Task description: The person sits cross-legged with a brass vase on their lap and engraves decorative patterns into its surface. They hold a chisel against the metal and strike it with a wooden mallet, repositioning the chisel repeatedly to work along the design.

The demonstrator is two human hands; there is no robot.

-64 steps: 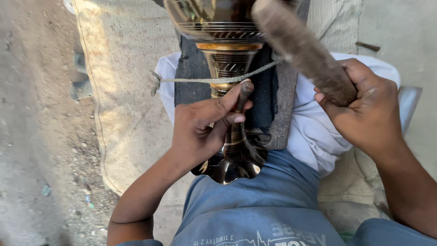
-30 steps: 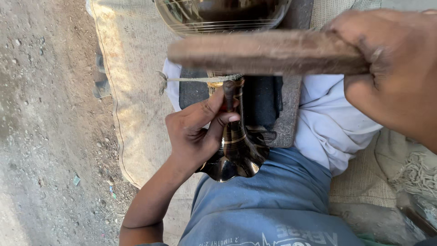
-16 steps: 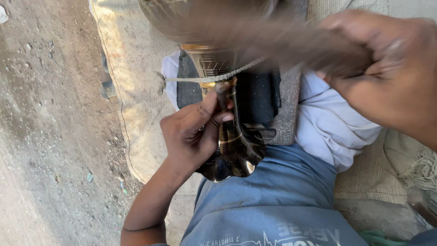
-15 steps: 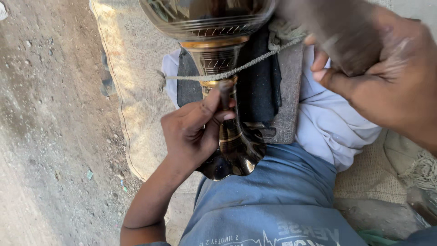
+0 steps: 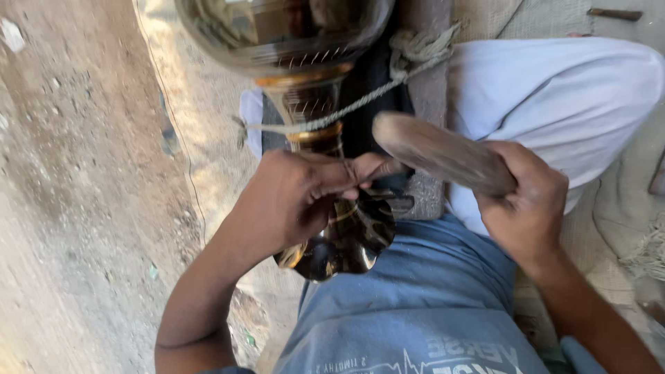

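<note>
A shiny brass goblet-shaped vessel (image 5: 305, 83) lies across my lap, its bowl at the top and its scalloped foot (image 5: 346, 242) near my shirt. A cord (image 5: 360, 104) is wound round its stem. My left hand (image 5: 298, 197) pinches a small tool against the stem, just above the foot. My right hand (image 5: 526, 208) grips a wooden mallet (image 5: 443, 152), whose head points left and sits close to my left fingertips.
Under me lies a burlap sack mat (image 5: 201, 125), with bare dirt ground (image 5: 76, 187) to the left. My white-trousered knee (image 5: 554, 104) is at the right. A dark padded block (image 5: 422, 194) sits under the vessel. A small metal tool (image 5: 616, 12) lies at the top right.
The mallet, raised high near the top of the view, has swung down toward the stem beside my left fingers. My left hand has stayed on the stem.
</note>
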